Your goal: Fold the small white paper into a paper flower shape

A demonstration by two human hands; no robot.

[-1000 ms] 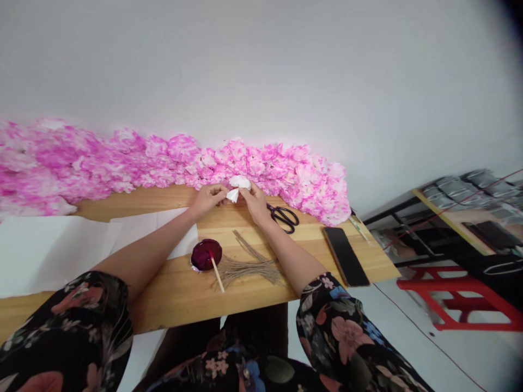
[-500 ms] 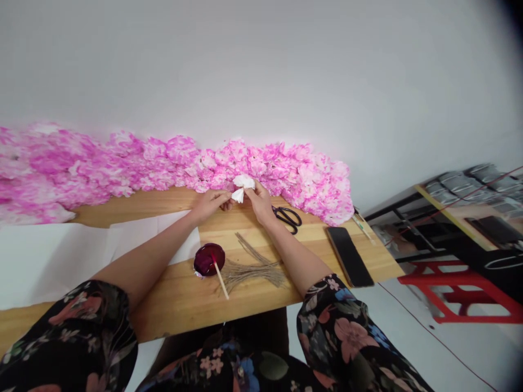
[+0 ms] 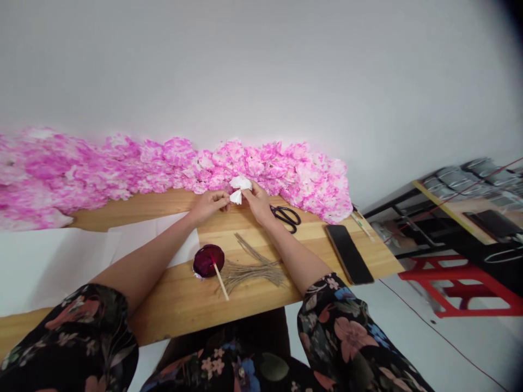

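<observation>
A small piece of white tissue paper [image 3: 241,183], gathered at its middle like a bow or flower, is held up in front of the pink blossoms. My right hand [image 3: 257,200] pinches it at the gathered middle, thumb in front. From the other side, my left hand [image 3: 213,204] has its fingers curled and pressed together at the paper's lower left edge; the fingertips are partly hidden. Black-handled scissors [image 3: 288,218] lie just right of my right wrist. Between my forearms sit a dish of dark red liquid [image 3: 206,262] with a brush or stick [image 3: 220,282] in it and a bundle of thin brown twigs or cords [image 3: 255,272].
A long heap of pink and white paper flowers [image 3: 163,169] lines the wall along the back of the wooden table [image 3: 175,316]. White paper sheets [image 3: 61,261] lie at left. A black phone [image 3: 349,255] rests near the right edge, with a red stool [image 3: 469,288] beyond.
The white paper and both hands have shifted slightly left in view, and the paper's lower part is tilted a little differently. Both hands stay at the paper; the table items stay put.
</observation>
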